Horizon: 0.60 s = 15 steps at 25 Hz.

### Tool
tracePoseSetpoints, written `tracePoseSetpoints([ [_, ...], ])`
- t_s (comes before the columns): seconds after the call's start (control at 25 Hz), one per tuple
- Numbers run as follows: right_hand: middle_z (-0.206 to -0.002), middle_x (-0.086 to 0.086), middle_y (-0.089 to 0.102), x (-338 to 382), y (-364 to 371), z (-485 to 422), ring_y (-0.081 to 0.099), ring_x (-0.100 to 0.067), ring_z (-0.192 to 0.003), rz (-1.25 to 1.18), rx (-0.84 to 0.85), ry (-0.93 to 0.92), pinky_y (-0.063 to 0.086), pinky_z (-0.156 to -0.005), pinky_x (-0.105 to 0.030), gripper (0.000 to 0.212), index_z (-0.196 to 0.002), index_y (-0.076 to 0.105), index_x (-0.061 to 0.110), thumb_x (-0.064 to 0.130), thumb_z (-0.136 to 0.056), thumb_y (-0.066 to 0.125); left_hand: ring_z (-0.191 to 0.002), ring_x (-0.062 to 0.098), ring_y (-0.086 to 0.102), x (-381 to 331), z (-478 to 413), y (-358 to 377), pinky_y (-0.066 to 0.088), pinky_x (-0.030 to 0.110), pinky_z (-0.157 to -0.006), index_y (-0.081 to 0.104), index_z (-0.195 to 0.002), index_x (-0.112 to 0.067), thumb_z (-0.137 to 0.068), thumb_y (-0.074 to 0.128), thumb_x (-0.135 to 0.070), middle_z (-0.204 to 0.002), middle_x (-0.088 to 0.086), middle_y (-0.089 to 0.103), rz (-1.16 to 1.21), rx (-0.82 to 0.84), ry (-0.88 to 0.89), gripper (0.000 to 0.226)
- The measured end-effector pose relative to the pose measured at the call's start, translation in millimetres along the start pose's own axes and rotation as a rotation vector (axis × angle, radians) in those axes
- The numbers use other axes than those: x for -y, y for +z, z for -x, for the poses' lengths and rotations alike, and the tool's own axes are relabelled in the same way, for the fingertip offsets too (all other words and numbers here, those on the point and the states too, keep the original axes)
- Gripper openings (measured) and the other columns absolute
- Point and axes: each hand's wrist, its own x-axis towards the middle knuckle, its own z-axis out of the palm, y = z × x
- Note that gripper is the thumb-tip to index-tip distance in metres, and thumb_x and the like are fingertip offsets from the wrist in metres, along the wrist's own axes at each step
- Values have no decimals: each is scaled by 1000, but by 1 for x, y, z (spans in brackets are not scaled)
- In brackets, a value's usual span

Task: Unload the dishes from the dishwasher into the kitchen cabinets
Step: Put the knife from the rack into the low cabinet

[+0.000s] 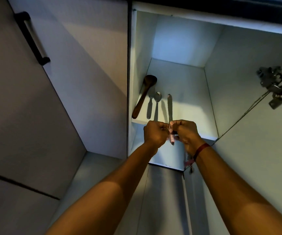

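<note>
Looks like the knife (170, 107) is being laid on the cabinet shelf (187, 92) at its front edge, just right of the spoon (157, 102), with the handle being pinched by left hand (154, 134) and right hand (186, 133), so letting go is probably being called for next.

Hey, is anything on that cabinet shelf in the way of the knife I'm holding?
Nothing visible. The knife, gripped at its handle by the left hand and right hand, points along bare shelf. The metal spoon and wooden spoon lie to its left, apart from it.
</note>
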Motion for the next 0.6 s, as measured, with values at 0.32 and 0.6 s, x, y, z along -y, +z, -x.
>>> tracePoseSetpoints([
  [0.32,-78,-18,64,20,-48,-51,63,-26,-58,436,248,-124,54,-76,-50,14,-80,66,9,6,-92,61,-54,13,51,-27,-49,-5,43,24,-50,61,-81,-1,-90,63,0,-76,12,58,241,-97,-24,9],
  [0.6,-106,-7,65,28,-68,-67,55,-6,-61,548,253,-279,45,-52,-11,14,-102,68,-4,-1,-93,58,-58,15,58,-31,-57,-7,46,16,-48,64,-101,12,-92,61,-3,-76,12,61,299,-202,-8,18],
])
